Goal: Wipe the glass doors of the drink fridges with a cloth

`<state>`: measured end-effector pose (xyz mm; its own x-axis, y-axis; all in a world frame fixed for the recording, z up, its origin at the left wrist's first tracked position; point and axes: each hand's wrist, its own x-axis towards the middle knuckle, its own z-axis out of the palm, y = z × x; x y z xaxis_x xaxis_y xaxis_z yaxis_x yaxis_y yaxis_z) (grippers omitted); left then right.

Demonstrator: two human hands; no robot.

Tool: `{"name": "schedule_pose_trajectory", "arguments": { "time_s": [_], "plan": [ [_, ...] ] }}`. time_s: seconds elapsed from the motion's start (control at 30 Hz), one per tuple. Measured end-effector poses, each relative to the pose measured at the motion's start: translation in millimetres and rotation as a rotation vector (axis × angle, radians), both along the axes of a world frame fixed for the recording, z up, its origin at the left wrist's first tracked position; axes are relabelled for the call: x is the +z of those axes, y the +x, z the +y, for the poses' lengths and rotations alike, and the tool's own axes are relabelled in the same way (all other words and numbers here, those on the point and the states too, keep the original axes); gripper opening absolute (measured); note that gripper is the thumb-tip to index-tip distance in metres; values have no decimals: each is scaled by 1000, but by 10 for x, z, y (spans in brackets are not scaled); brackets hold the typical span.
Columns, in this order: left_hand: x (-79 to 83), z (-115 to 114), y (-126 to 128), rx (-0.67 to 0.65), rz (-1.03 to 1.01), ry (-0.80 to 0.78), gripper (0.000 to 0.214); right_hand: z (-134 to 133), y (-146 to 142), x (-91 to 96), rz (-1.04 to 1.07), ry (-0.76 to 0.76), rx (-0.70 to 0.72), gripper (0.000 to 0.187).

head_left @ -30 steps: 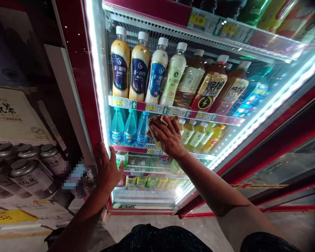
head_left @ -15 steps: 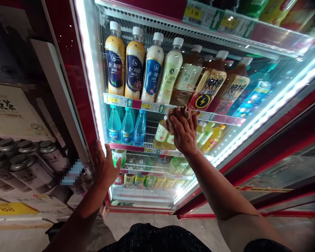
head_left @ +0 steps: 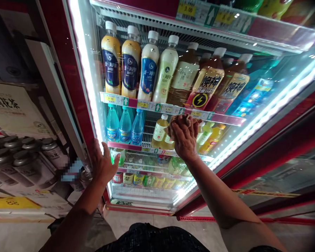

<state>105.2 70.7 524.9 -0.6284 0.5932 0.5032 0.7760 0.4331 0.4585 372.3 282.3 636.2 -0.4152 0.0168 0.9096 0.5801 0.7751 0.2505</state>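
"So, where is the cloth [head_left: 170, 130]?"

"Under the right hand [head_left: 186, 143], bunched up, at the glass front [head_left: 150, 130] of a lit fridge [head_left: 141, 210]; it overlaps the lower edge of a price strip [head_left: 170, 109], a little right of the strip's middle; beyond it stand some pale yellow bottles [head_left: 159, 132], a few showing to the left of the hand and a few to the right."

"And the fingers on that side?"

"Bent and close together, clamped over the cloth; folds of it stick out past them on both sides."

"What about the left hand [head_left: 105, 164]?"

"It is at the left edge of the fridge, by the red frame [head_left: 80, 105] and the light strip [head_left: 85, 66]; the thumb stands well apart from the fingers, and the hand holds nothing; the far fingertips are too dark for me to tell how they sit."

"Anything near it?"

"Three blue bottles [head_left: 125, 127] on the shelf just beyond, to the right; grey tins [head_left: 52, 150] on the left, outside the fridge; milky drinks [head_left: 110, 66] stand upright in the row above the blue ones."
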Motion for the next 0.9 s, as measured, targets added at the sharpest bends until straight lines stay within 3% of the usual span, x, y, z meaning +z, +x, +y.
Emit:
{"name": "schedule_pose_trajectory", "arguments": {
  "time_s": [0.1, 0.3, 0.47, 0.63, 0.8, 0.9],
  "plan": [
    [25, 16, 22, 20, -39, -14, 92, 51, 105, -13, -97, 3, -9, 54],
    [68, 60, 87, 30, -62, -15, 100, 135, 251, -70, 67, -39, -25, 58],
    [119, 96, 156, 47, -100, 2, 107, 198, 414, -111, -70, 20, 3, 58],
    [146, 155, 221, 46, -152, 47, 116, 223, 427, -131, 142, -66, -55, 65],
    [194, 220, 284, 63, -244, 64, 122, 200, 432, -240, 13, -91, -67, 62],
    [233, 230, 313, 62, -277, 46, 117, 297, 582, -186, 88, -70, -115, 59]
  ]
}}
